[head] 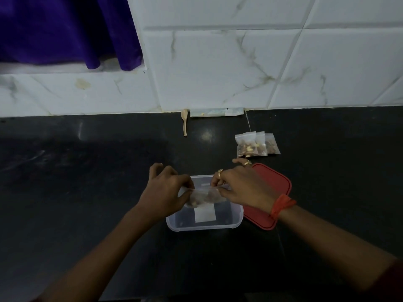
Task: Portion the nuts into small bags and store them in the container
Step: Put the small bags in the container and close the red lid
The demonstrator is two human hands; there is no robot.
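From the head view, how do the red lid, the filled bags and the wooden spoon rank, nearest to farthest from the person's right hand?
1. Red lid: beside and partly under the right hand, which pinches a bag.
2. Filled bags: just beyond the hand, toward the wall.
3. Wooden spoon: farthest, back and to the left, by the wall.

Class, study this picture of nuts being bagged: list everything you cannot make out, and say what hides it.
- Head view: whether the held bag is sealed; the left hand and right hand cover its ends.
- Container: far floor hidden under bag and hands.
- Red lid: left part behind the right hand and container.
- Filled bags: they overlap, count unsure; nuts too small to name.
- Purple cloth: cut off by top and left edges.
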